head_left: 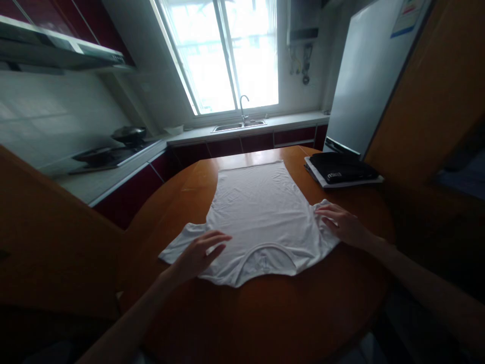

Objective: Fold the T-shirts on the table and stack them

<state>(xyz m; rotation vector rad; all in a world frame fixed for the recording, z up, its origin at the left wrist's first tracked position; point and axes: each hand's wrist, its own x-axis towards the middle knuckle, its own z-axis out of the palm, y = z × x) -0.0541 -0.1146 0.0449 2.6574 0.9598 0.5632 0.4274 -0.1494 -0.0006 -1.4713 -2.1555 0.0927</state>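
A white T-shirt (257,207) lies spread flat on the round wooden table (265,323), its neckline towards me and its hem towards the window. My left hand (200,253) is over the shirt near the left sleeve, fingers apart and nothing held. On the right, my right hand (339,222) rests at the right sleeve with its fingers spread. The cloth around that sleeve is wrinkled.
Black folded cloth (337,167) sits on a white item at the table's back right, near the fridge (359,76). Behind the table are a counter (197,133) with a sink (238,126) and, at left, a stove with a pan (129,134).
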